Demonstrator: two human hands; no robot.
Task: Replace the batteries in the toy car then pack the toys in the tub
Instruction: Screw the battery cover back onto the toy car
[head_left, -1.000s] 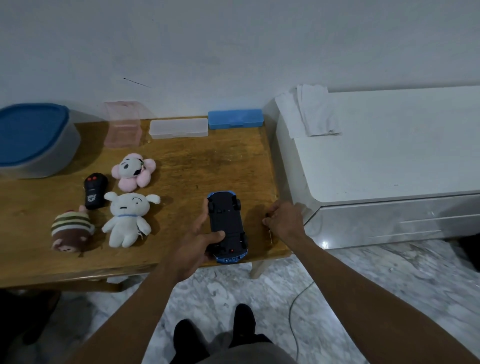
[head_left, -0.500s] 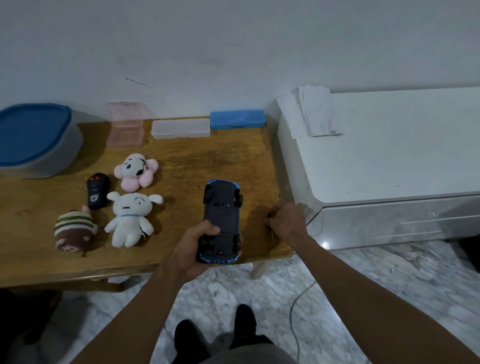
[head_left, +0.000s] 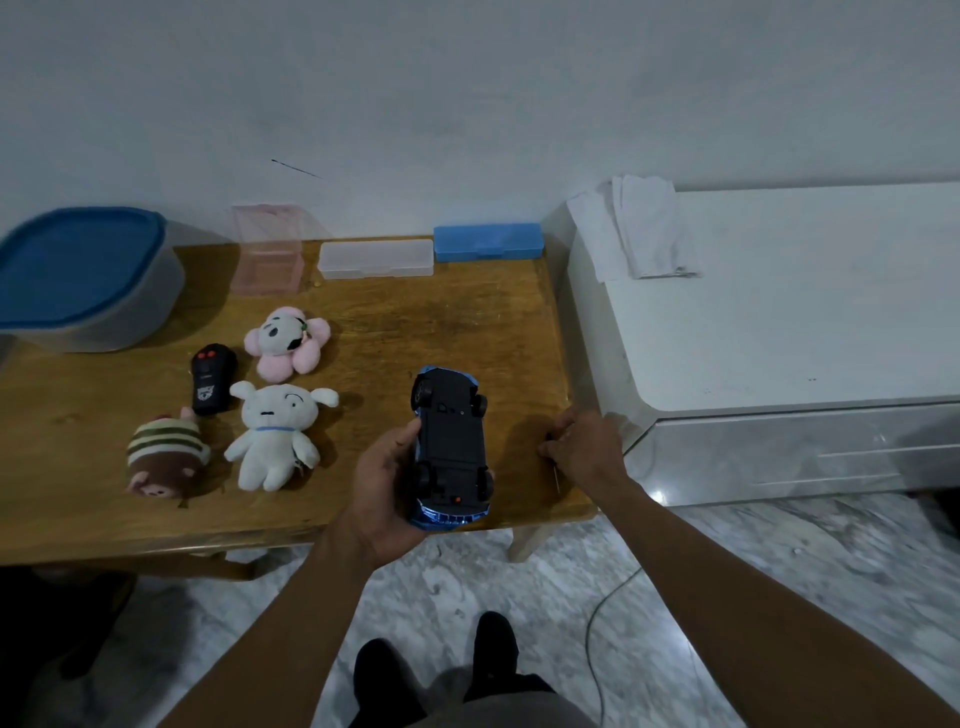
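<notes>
My left hand (head_left: 382, 488) grips a blue toy car (head_left: 452, 447) from its left side, near the table's front edge. The car is upside down, black underside and wheels facing up. My right hand (head_left: 584, 447) rests on the table's right front corner, closed on a thin screwdriver (head_left: 556, 478) whose metal tip pokes out below the fist. A grey tub with a blue lid (head_left: 78, 275) stands at the far left. On the left half of the table lie a black remote (head_left: 210, 379), a pink flower plush (head_left: 288, 340), a white dog plush (head_left: 278, 434) and a striped brown plush (head_left: 163, 454).
Along the wall stand a pink clear box (head_left: 267, 249), a clear flat case (head_left: 376, 259) and a blue flat case (head_left: 488, 242). A white cabinet (head_left: 779, 338) with a folded cloth (head_left: 644, 228) butts against the wooden table (head_left: 415, 322). A cable runs over the marble floor by my feet.
My left hand has turned the upturned car and slid its grip toward the car's near end. My right hand stays closed at the table corner.
</notes>
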